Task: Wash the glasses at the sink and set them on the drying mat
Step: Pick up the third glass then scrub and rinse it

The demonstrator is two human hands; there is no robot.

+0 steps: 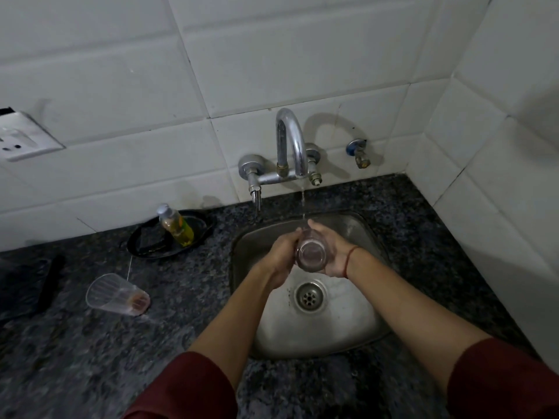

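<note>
Mid-wash, apparently at the rinsing step. One glass (311, 252) held over the sink (348, 328), tipped nearly level, what looks like its base toward the camera and its far end just under a thin stream (303, 204) from the tap (290, 146).

Left hand (281, 255) wrapped round the glass's left side, fingers curled over it. Right hand (335, 252) cupping the right side, palm turned up, fingertips reaching past the far rim. Both forearms stretched forward out of red sleeves, meeting above the drain (310, 297), wrists bent slightly inward.

Probably next: turn the glass under the water, tip it out, then carry it left to the mat. Calls for a firm one-handed hold on wet glass.

Cannot tell whether the dark flat shape (21, 285) at the far left is that mat.

Still to wash, by the look of it: a second glass (116, 294), on its side on the desk (196, 282) left of the sink, brownish residue at its base. Behind it, a soap bottle (175, 226) leaning in a black dish (145, 246).
</note>
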